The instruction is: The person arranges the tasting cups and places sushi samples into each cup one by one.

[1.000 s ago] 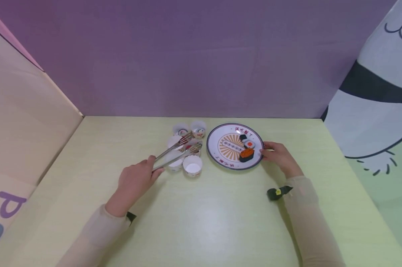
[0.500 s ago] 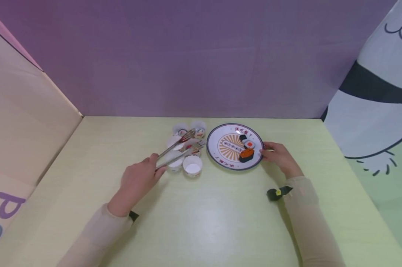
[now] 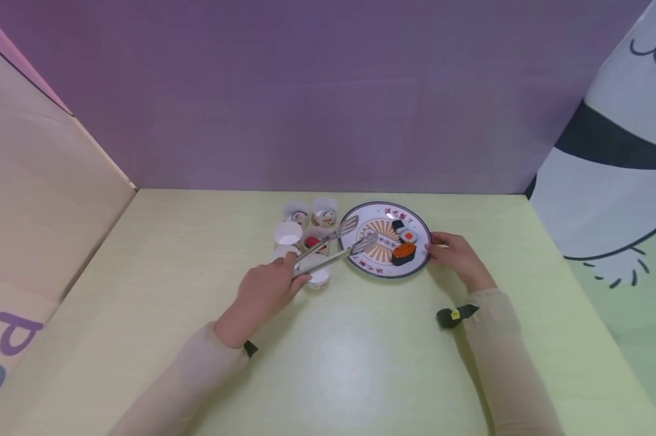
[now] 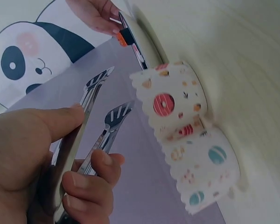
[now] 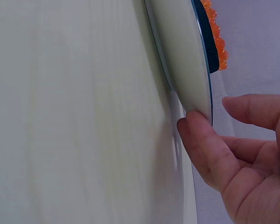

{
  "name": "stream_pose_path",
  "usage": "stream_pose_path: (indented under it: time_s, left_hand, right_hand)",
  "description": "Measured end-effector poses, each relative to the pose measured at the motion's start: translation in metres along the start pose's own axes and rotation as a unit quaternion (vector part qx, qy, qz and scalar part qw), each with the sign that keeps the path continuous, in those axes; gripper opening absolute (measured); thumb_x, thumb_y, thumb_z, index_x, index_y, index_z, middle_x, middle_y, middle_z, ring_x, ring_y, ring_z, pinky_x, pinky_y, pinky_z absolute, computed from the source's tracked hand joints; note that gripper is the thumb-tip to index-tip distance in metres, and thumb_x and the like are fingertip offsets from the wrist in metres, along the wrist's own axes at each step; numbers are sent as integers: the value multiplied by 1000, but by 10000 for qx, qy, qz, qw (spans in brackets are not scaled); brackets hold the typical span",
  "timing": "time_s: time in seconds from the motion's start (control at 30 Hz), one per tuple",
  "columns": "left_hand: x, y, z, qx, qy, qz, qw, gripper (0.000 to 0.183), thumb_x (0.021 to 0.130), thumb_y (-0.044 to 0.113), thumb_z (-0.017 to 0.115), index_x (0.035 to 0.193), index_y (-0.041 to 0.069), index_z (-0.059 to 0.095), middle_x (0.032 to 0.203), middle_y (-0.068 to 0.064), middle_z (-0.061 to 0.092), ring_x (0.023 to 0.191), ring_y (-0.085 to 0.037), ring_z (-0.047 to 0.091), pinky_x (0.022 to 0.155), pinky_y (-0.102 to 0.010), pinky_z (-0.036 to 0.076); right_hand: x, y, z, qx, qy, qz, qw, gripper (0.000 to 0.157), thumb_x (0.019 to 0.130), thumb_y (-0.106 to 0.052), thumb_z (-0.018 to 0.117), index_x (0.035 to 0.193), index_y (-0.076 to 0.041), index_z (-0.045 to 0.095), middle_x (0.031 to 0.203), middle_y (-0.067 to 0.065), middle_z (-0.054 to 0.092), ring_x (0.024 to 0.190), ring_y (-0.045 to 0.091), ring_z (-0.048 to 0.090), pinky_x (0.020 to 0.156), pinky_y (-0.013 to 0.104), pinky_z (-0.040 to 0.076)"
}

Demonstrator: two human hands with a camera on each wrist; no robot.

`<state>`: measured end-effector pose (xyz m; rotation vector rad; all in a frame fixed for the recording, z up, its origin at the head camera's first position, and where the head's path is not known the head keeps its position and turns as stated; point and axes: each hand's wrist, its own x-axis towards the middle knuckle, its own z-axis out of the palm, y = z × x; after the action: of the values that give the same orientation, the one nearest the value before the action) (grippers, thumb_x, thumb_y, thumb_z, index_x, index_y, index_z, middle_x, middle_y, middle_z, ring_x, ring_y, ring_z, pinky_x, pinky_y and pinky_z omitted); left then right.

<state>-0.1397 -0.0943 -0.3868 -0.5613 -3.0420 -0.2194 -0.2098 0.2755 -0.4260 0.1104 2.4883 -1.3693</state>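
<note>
My left hand [image 3: 268, 290] grips metal tongs [image 3: 333, 242], thumb on one arm and fingers round the other. Their slotted tips stand apart over the left part of a round white plate [image 3: 355, 218], nothing between them. On the plate's right side sit a toy roe sushi [image 3: 403, 254], a small white roll with a red centre [image 3: 408, 237] and a dark piece [image 3: 397, 225]. At the right rim my right hand [image 3: 455, 257] holds the plate, fingers under the edge, thumb over it. Below the tongs, a paper cup [image 3: 318, 233] contains something red; the left hand partly hides the cups.
Several white printed paper cups [image 3: 288, 232] cluster left of the plate, two of them [image 3: 325, 212] at the back. A pale wooden table [image 3: 339, 363] carries everything. A purple cloth wall [image 3: 328, 97] closes off the back, with printed panels at both sides.
My left hand has moved right with the tongs, whose tips went from above the paper cups to above the plate's left part. The right hand and the plate have stayed in place.
</note>
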Motion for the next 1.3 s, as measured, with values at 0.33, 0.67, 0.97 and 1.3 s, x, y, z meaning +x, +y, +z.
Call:
stream_pose_path:
  time_s: [0.33,0.67,0.97,1.3]
  left_hand:
    - [15,26,10,-4,-35,178,9998,50,91,47,56,114,2,53,70,-7,56,54,-24,55,43,-37,42]
    - [23,39,15,-148,-286,239,9992,52,93,48,53,117,2,53,80,-9,61,60,-24,59,46,-37,44]
    - [29,49,20,-180,-531,238,9981,47,93,48,51,108,4,54,78,-8,60,61,-24,59,48,-35,44]
    - [35,57,26,-126,-662,190,9975,45,93,49,51,101,5,54,74,-6,59,62,-24,59,50,-35,45]
  right_hand:
    - [0,2,-2,144,-12,-353,9993,47,97,-7,41,139,13,32,135,32,41,96,17,58,79,17,48]
    - [-1,2,0,267,1,-391,9989,47,96,-3,38,139,15,29,134,33,41,99,20,57,79,18,49]
    - [0,1,-1,376,-10,-547,9978,47,95,-1,40,137,18,29,131,35,41,87,4,57,78,16,49]
    - [0,-1,-1,177,-46,-379,9991,48,97,-5,40,139,15,29,135,33,41,93,11,58,79,17,49]
